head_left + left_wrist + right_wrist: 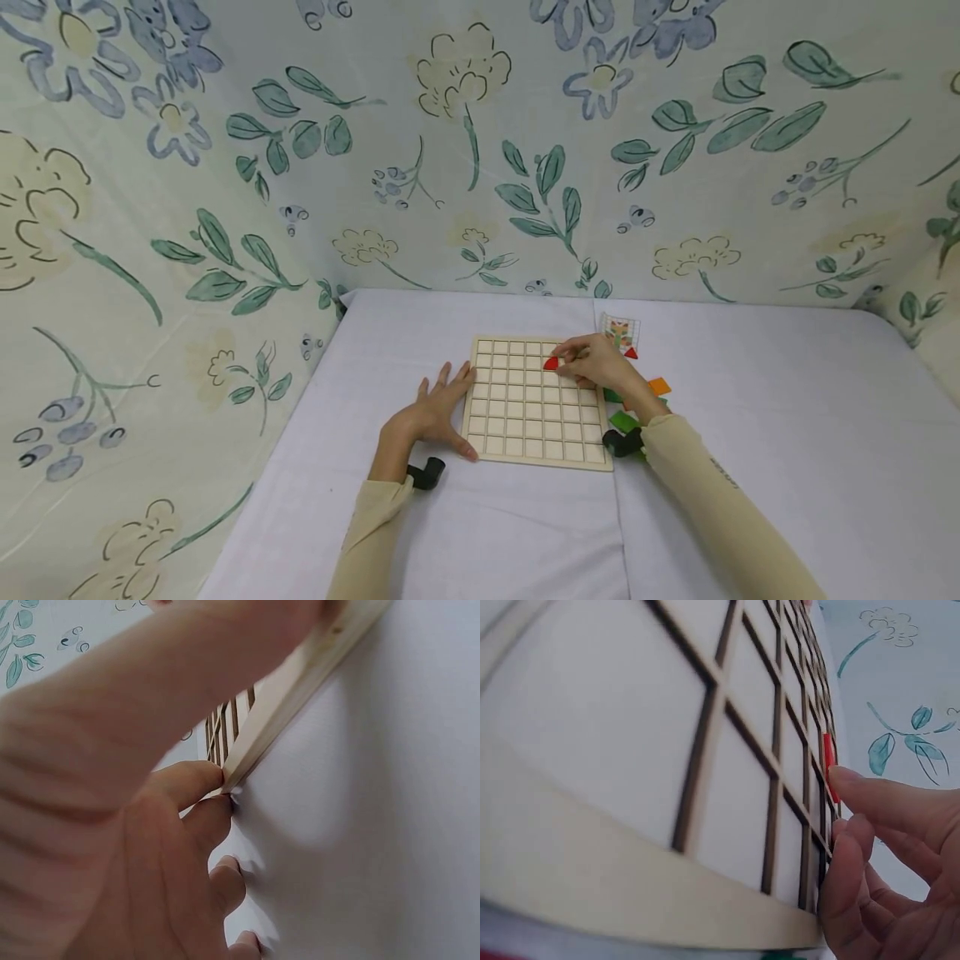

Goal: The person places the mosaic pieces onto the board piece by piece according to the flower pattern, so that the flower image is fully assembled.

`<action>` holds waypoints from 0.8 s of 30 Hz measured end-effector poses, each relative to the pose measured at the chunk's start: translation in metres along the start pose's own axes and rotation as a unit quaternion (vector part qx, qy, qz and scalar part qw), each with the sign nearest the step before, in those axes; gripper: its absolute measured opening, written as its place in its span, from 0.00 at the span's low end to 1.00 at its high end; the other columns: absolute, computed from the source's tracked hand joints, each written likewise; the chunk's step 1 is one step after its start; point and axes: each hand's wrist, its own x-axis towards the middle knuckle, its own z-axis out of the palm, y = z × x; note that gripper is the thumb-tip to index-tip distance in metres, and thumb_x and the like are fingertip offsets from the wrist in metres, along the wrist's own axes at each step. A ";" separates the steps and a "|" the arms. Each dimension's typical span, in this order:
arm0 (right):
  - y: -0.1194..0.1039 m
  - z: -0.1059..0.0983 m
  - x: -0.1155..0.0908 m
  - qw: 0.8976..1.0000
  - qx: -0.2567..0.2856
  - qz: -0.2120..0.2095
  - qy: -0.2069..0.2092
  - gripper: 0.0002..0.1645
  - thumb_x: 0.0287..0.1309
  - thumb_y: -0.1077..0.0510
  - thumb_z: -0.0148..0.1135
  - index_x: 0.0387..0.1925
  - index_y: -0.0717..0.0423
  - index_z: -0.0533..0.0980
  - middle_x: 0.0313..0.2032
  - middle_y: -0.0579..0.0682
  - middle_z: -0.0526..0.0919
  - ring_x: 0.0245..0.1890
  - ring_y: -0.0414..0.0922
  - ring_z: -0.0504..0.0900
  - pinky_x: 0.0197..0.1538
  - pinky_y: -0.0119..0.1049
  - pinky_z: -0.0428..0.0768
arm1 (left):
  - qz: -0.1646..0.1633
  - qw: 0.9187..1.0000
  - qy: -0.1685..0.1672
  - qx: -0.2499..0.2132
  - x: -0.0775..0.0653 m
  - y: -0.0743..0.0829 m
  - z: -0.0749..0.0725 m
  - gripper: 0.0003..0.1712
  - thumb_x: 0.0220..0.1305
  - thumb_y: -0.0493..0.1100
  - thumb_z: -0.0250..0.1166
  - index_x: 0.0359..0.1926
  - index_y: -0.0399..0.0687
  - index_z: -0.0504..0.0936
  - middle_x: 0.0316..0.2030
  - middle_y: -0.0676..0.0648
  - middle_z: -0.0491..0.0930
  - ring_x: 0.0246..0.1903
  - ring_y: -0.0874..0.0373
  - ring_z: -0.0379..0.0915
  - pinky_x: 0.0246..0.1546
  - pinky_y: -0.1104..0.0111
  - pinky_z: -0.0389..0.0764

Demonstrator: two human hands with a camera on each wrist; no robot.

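A square wooden grid board lies on the white cloth, its cells divided by thin raised strips. My left hand rests at the board's left edge with fingers spread; in the left wrist view, fingertips touch the wooden rim. Over the upper right cells, my right hand pinches a small red piece with a curved edge. In the right wrist view that red piece stands edge-on against the grid under a fingertip, the other fingers curled below. Whether it lies fully inside a cell cannot be seen.
A patterned picture card lies beyond the board's upper right corner, a red triangle by it. Orange and green pieces are scattered right of the board, partly under the right forearm. A floral curtain hangs behind the table.
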 end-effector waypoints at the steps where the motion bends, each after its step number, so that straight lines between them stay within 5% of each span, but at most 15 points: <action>1: 0.001 -0.002 -0.002 1.000 -0.001 -0.004 -0.002 0.18 0.63 0.61 0.71 0.54 0.61 0.83 0.42 0.59 0.81 0.25 0.43 0.77 0.27 0.30 0.81 | 0.000 1.000 0.000 0.000 0.000 0.000 0.000 0.84 0.34 0.55 0.88 0.84 0.49 0.42 0.84 0.50 0.33 0.83 0.44 0.19 0.81 0.39 0.25; 8: 0.012 -0.032 -0.021 0.999 -0.034 0.016 0.034 0.24 0.66 0.56 0.69 0.61 0.59 0.80 0.46 0.60 0.80 0.27 0.43 0.73 0.23 0.31 0.73 | 0.000 1.000 0.000 0.004 -0.001 0.000 0.000 0.84 0.34 0.56 0.88 0.84 0.49 0.42 0.84 0.49 0.34 0.83 0.43 0.19 0.80 0.38 0.26; 14: 0.024 -0.059 -0.036 0.991 -0.058 0.081 0.094 0.27 0.66 0.54 0.69 0.63 0.60 0.79 0.49 0.61 0.77 0.43 0.52 0.73 0.38 0.34 0.76 | -0.001 1.000 0.001 0.003 -0.002 0.000 -0.002 0.83 0.35 0.55 0.88 0.84 0.48 0.42 0.84 0.48 0.33 0.83 0.43 0.19 0.80 0.38 0.27; 24: 0.040 -0.069 -0.036 0.976 -0.023 0.168 0.139 0.28 0.67 0.53 0.66 0.65 0.60 0.78 0.63 0.68 0.73 0.53 0.57 0.71 0.46 0.37 0.72 | 0.001 1.000 0.000 0.003 -0.002 -0.001 -0.001 0.83 0.35 0.55 0.88 0.84 0.49 0.42 0.84 0.49 0.33 0.83 0.44 0.18 0.80 0.38 0.26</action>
